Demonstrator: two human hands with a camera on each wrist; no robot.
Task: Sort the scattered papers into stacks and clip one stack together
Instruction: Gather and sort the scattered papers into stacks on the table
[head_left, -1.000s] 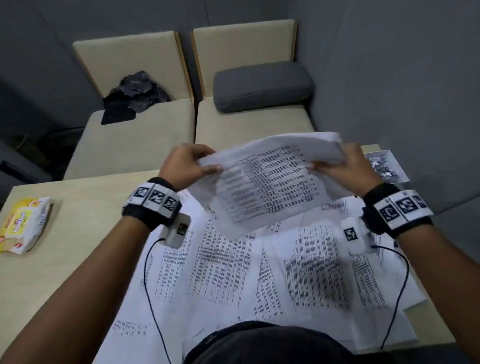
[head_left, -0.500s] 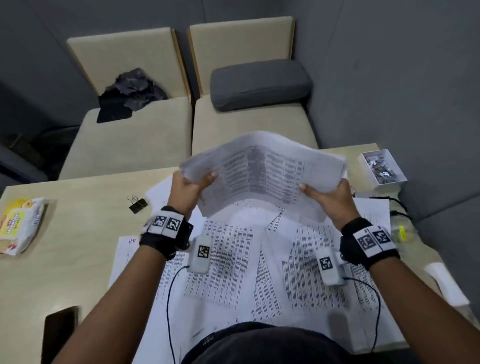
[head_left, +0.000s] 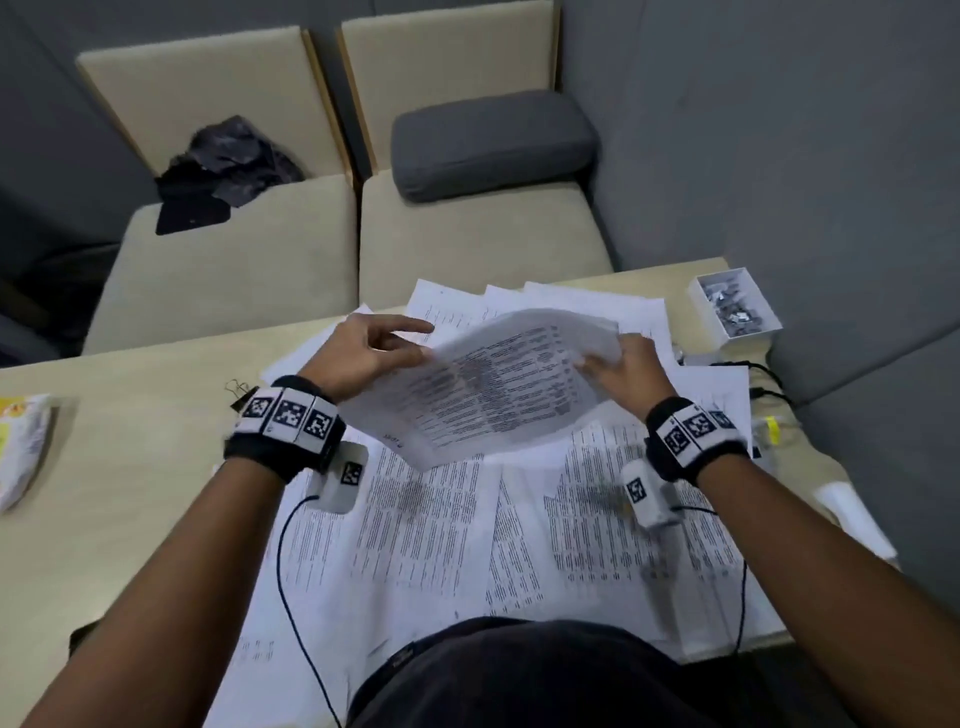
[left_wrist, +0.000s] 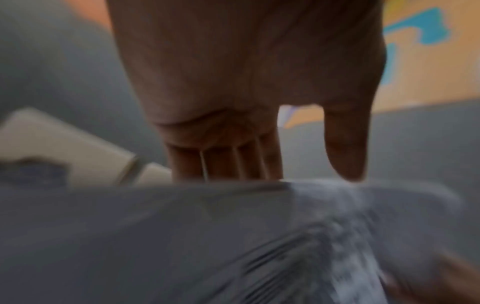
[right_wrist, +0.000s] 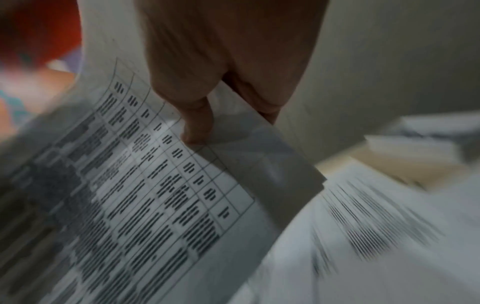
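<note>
arching between both hands (head_left: 374, 353), a paper sheaf (head_left: 488, 384)

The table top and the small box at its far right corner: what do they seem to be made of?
Table top: looks like pale wood or a wood-look laminate, matt, with no glare; which of the two cannot be told. Small box: probably white cardboard, with thin, flat, matt walls; it holds small grey pieces, possibly metal clips.

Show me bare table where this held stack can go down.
Bare wooden table lies between the yellow packet and the black binder clip. Scattered printed sheets crowd the middle; the white clip box and cables fill the right.
</note>
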